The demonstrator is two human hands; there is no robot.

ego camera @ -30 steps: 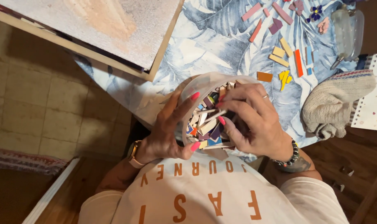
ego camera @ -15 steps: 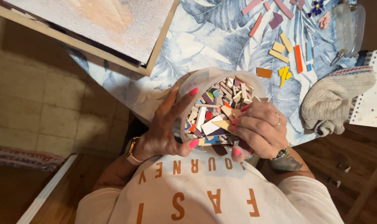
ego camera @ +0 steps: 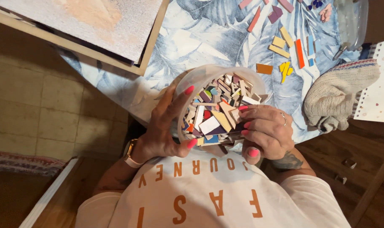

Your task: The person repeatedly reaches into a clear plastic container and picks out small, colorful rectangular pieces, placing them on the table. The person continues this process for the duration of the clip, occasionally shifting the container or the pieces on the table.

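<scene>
A translucent plastic tub point(ego camera: 200, 78) full of small coloured tile pieces point(ego camera: 219, 105) sits in front of my chest at the table's near edge. My left hand point(ego camera: 164, 126) wraps around the tub's left wall, thumb and fingers on its rim. My right hand point(ego camera: 266, 133) rests at the tub's right side, its fingertips curled over the rim onto the tile pieces. Whether a piece is pinched in those fingers is hidden.
A blue leaf-patterned tablecloth point(ego camera: 187, 38) covers the table. Loose coloured tiles point(ego camera: 285, 42) lie at the far right. A framed board point(ego camera: 95, 25) lies at the far left, a knitted cloth point(ego camera: 335, 93) and a spiral notebook point(ego camera: 378, 93) at the right. Tiled floor point(ego camera: 31, 105) shows at left.
My right hand has drawn out of the tub's middle to its right rim, uncovering the tile pieces. My left hand has kept its hold on the tub.
</scene>
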